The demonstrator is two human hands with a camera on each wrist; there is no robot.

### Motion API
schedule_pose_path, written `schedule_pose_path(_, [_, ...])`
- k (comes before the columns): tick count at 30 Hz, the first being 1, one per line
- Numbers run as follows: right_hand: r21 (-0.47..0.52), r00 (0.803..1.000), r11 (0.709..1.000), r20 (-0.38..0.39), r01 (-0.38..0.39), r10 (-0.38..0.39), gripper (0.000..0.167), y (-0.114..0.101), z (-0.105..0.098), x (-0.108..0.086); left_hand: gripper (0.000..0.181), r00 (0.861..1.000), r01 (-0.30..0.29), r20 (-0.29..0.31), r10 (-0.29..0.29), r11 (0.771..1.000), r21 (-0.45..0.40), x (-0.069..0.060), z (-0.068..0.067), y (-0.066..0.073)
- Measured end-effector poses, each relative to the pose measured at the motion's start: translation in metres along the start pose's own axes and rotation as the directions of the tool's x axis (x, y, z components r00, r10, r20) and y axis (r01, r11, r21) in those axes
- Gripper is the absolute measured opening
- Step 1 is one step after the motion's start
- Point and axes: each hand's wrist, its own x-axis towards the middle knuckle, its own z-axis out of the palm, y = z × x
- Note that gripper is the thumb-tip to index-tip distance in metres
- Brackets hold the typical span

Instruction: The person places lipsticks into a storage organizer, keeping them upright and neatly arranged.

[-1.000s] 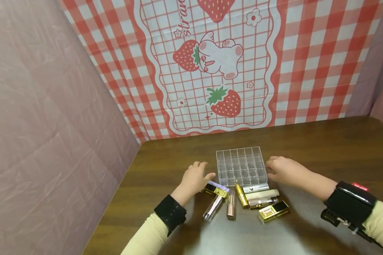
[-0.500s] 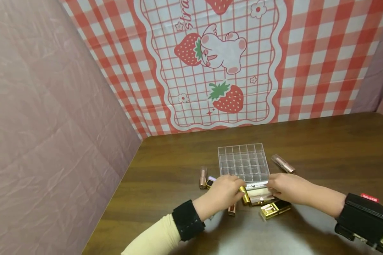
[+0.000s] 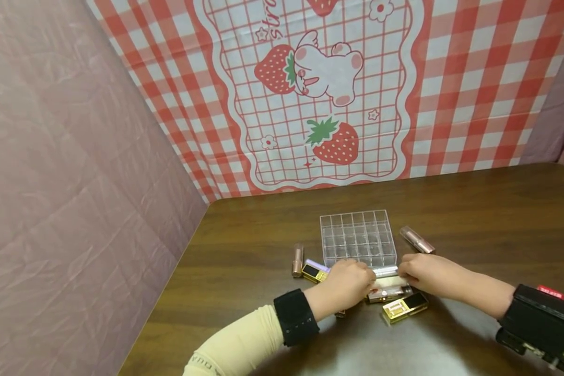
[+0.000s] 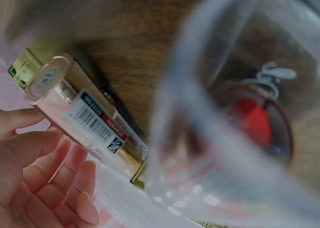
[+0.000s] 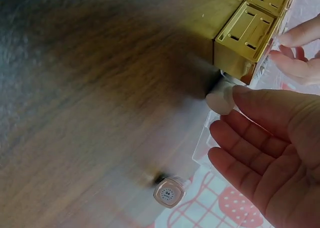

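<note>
My left hand (image 3: 348,284) lies over the middle of a group of lipstick tubes. In the left wrist view its fingers touch the near end of a pink tube (image 4: 80,112) with a barcode label; whether they grip a tube is hidden. My right hand (image 3: 430,271) is at the group's right end. In the right wrist view its thumb and forefinger pinch the round end of a cream tube (image 5: 219,101). A silver tube (image 3: 385,271) lies behind the cream one, and a gold-and-black lipstick (image 3: 406,308) in front.
A clear divided organizer (image 3: 357,237) stands just behind the tubes. A rose-gold tube (image 3: 416,240) lies right of it, another rose-gold tube (image 3: 298,261) left. Beside that are a lilac tube (image 3: 317,265) and a second gold-and-black lipstick (image 3: 314,273). A checked strawberry cloth (image 3: 329,94) hangs behind the table.
My left hand has moved right across the tubes and now covers the gold tube. My right hand has shifted from beside the organizer to the tubes' right end, leaving a rose-gold tube lying behind it.
</note>
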Motion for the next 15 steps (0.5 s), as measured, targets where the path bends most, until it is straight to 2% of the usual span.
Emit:
schedule_pose_path(4, [0.016,1.0,1.0,0.02,-0.024,0.024,0.026,0.0003,0.0024,-0.0003,0.019,1.0,0.0,0.014,0.0,1.0,0.012,0.0016,0.0036,-0.0003])
schedule_pose_path(9, [0.048,0.999,0.998,0.021,-0.048,0.047,0.026,0.002,0.0052,-0.0013,0.015,0.998,0.009,0.06,-0.011,1.0,0.023,0.0042,0.0044,-0.0002])
schedule_pose_path(15, [0.055,1.0,0.998,0.017,-0.013,0.012,0.029,0.0064,0.0081,0.0009,0.015,0.998,0.011,0.069,-0.014,0.999,0.037,0.0071,0.0074,-0.0007])
